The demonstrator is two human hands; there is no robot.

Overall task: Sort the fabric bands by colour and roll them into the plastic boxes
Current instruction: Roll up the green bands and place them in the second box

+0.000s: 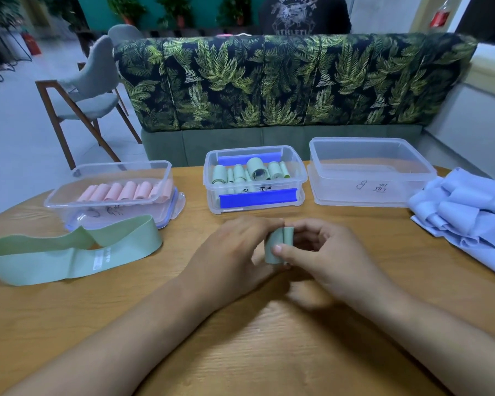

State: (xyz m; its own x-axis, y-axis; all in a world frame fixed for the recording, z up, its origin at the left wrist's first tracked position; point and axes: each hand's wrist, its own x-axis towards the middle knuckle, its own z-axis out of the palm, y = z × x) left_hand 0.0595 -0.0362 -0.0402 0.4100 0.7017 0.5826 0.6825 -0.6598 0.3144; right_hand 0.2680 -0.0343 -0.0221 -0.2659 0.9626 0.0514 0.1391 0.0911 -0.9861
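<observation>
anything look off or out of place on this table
Nothing is spilled or damaged. The green rolls in the middle box lie jumbled, one loosely wound, unlike the neat row of pink rolls in the left box, whose lid juts out askew beneath it.

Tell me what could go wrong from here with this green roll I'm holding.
The green roll is pinched between the left hand and right hand; ease off and it may spring open. The middle box already looks crowded with green rolls, one loosening, so pushing this one in could disturb them.
</observation>
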